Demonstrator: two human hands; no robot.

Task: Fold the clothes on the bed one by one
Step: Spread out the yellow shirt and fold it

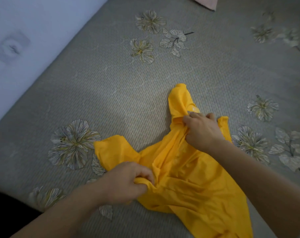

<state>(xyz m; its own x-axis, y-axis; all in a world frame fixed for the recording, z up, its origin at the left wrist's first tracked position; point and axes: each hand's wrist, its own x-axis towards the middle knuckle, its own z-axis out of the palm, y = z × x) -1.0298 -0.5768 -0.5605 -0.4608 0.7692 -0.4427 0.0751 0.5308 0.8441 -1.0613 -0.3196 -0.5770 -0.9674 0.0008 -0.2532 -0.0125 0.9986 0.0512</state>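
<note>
A crumpled garment (188, 182) is laid on the bed (111, 93), by its near edge, right of the middle. Its left part is gripped by the left hand (128, 179), its far part by the right hand (202, 129). Another cloth (206, 1) is seen at the bed's far edge, well apart. The left edge is bordered by a wall (34, 23).

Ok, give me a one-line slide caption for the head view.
Left hand and right hand grip a crumpled yellow shirt on a grey flowered bedsheet.
</note>
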